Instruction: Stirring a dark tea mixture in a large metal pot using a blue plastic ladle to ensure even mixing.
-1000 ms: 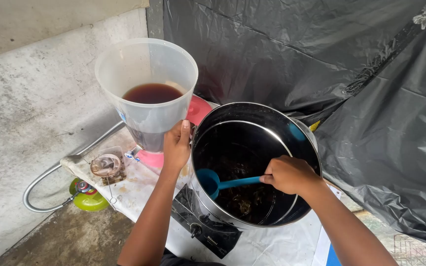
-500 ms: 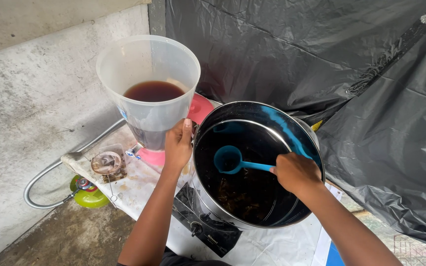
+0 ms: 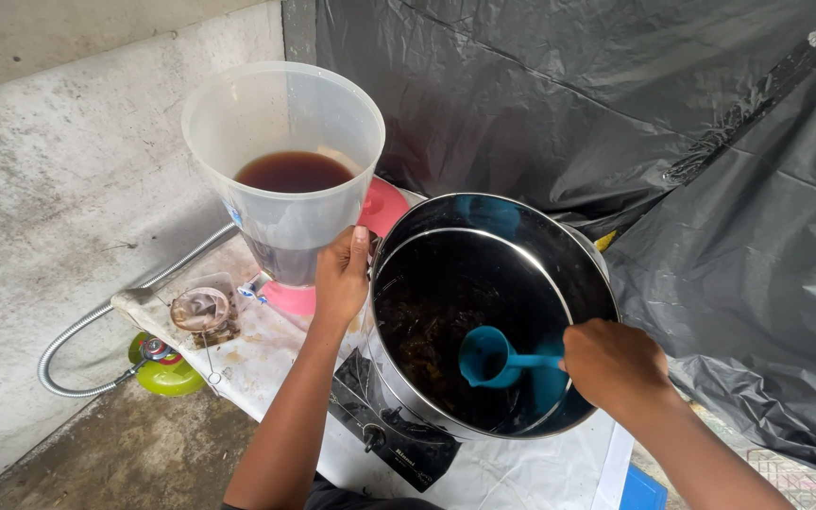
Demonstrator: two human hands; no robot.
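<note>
— Ladle? 
— Blue ladle (image 3: 488, 357) gripped in right hand (image 3: 614, 366), lower in the steel pot (image 3: 484, 312) than half a second ago; likely dipping again.
— Jug? 
— Left hand (image 3: 342, 276) holds plastic jug (image 3: 285, 170) of dark liquid, just above it.

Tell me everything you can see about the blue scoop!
The blue scoop looks like plastic: a round, deep cup on a straight handle. The right hand grips the handle's end, holding it roughly level inside the big steel pot, above the dark liquid. The cup's opening faces the camera. Its blue colour reflects on the pot's shiny inner wall.
</note>
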